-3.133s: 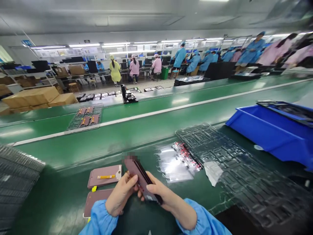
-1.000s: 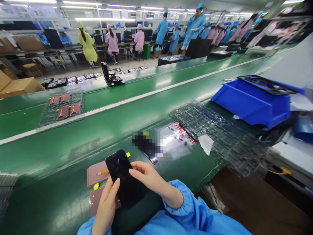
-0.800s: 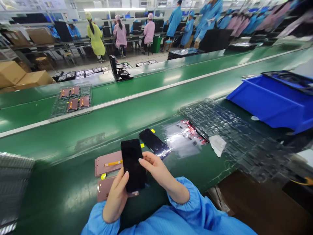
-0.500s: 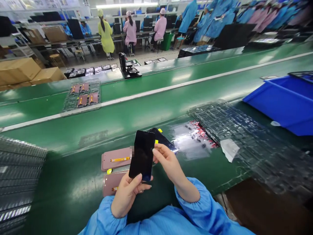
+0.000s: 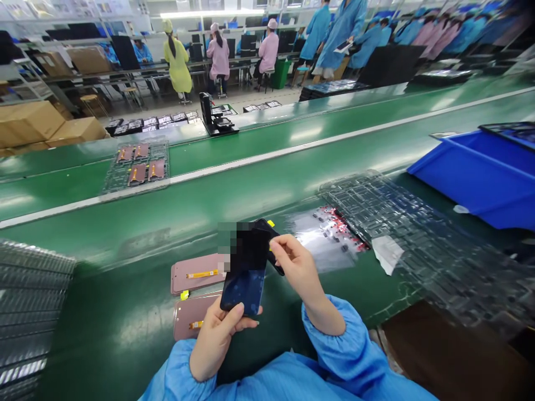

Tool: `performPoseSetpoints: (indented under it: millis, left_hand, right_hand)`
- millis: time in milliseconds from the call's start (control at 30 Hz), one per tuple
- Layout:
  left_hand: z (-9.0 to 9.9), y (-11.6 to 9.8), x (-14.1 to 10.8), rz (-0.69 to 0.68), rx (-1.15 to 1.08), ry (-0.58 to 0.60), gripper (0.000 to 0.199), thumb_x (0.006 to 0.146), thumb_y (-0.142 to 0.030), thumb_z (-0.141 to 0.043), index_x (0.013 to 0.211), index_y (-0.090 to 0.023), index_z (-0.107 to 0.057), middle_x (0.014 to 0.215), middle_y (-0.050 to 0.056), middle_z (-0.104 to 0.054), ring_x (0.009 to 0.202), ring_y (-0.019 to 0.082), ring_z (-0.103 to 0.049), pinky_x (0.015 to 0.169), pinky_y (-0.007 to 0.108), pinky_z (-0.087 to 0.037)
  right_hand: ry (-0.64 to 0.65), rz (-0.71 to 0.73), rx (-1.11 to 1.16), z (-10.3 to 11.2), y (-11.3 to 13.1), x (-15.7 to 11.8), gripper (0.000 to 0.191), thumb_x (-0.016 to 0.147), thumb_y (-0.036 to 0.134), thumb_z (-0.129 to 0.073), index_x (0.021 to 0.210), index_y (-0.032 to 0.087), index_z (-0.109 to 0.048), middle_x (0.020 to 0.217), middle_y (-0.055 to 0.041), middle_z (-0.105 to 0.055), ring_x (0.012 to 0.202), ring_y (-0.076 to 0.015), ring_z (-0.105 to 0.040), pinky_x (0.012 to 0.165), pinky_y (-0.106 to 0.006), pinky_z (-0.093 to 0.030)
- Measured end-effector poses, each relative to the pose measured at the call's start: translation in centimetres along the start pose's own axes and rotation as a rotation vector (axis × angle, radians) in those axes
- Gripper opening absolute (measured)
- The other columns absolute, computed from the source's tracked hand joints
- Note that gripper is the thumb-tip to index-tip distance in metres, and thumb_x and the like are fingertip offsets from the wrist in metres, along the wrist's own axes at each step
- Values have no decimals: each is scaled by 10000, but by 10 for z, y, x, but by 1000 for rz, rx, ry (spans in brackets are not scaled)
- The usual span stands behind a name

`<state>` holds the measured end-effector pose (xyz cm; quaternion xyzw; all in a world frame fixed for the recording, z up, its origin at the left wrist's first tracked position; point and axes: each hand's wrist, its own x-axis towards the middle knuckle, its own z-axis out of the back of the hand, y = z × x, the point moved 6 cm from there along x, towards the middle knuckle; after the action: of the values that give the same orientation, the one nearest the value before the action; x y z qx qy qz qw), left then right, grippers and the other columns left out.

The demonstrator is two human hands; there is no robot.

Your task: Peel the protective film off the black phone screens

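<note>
Left fingers: my left hand (image 5: 215,337) is clamped on the lower end of the dark screen (image 5: 244,287), thumb on its face, fingertips beneath.
Right fingers: thumb and forefinger of my right hand (image 5: 297,270) are together at the screen's upper right edge, by a sliver of yellow tab (image 5: 270,249); whether they grip the tab, I can't tell.
Screen's lie: held above the bench, long axis running away from me, leaning right; the tab is nearer my right hand.
Behind it: another dark panel (image 5: 277,268).
Left of it: two brownish panels (image 5: 184,270).
</note>
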<state>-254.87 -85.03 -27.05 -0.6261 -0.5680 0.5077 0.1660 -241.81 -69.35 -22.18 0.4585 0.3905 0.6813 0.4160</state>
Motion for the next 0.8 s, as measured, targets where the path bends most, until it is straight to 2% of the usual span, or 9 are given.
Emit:
performPoseSetpoints:
  millis: [100,233,367,467,600,700,800]
  left_hand:
    - [1,1,1,-4,22,-8,383,781,-436,-765,1013,-144,-677,938,99,-773,808,187,-732,753,271,-575]
    - [5,5,1,0,77,-68,370,822,-417,-726,1057,-141,-651,938,92,-769,706,145,-718,705,237,-567]
    - [5,5,2,-73,92,-84,387,835,-414,-706,1095,-133,-645,1001,110,-743,711,160,-700,614,255,-579]
    - [6,6,3,-84,97,-112,388,804,-427,-733,1051,-139,-650,914,65,-728,536,106,-639,520,230,-538]
    - [9,2,3,-114,19,-163,340,764,-440,-767,868,-145,-634,781,16,-705,470,75,-575,486,206,-482]
    - [12,2,2,-88,-16,-195,344,779,-444,-755,883,-141,-631,747,35,-719,495,88,-586,510,208,-482]
    - [14,0,0,-71,-6,-211,385,779,-473,-745,906,-127,-634,733,54,-730,480,97,-597,515,221,-508]
  right_hand:
    - [-56,100,-115,-1,6,-3,232,930,335,-572,742,200,-587,712,-10,-555,610,-130,-533,520,-243,-454]
    - [-136,239,-249,1,19,-12,185,920,281,-584,755,204,-617,741,-45,-604,646,-151,-548,591,-279,-449]
    - [-81,466,-373,-6,38,-25,120,931,190,-565,833,206,-633,767,-54,-633,658,-153,-577,581,-267,-453]
    - [158,577,-275,-21,52,-39,125,940,145,-530,870,198,-619,759,-48,-624,677,-155,-585,586,-261,-467]
    - [706,555,-11,-40,69,-61,177,966,189,-491,840,190,-615,771,-41,-633,701,-148,-598,615,-255,-472]
    - [1048,516,229,-33,81,-71,239,976,287,-515,783,191,-618,748,-33,-640,678,-133,-608,615,-232,-474]
    - [1233,453,443,-14,85,-70,300,974,353,-525,733,197,-612,716,-33,-635,596,-110,-578,582,-209,-475]
